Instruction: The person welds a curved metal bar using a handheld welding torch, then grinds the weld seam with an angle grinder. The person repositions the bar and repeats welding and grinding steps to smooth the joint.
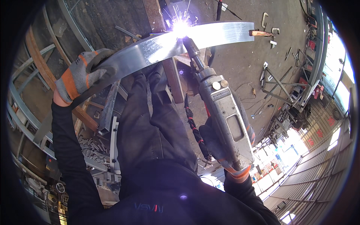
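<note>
A curved, shiny metal strip (138,52) spans the upper view from left to right. My left hand (83,74), in a grey and orange work glove, is closed around its left end. In my gloved right hand (213,140) is a handheld laser welding gun (225,112), its body pointing up and slightly left. The gun's nozzle (192,48) meets the strip, where a bright white-violet glare (181,29) throws sparks and hides the contact spot. A copper-coloured clamp (261,33) sits at the strip's right end.
Rusty steel beams (173,80) stand beneath the strip. Curved metal frames (28,127) fill the left side. A black cable with red bands (193,127) hangs beside my legs. Scrap pieces (93,150) and a welded frame (279,84) lie on the floor.
</note>
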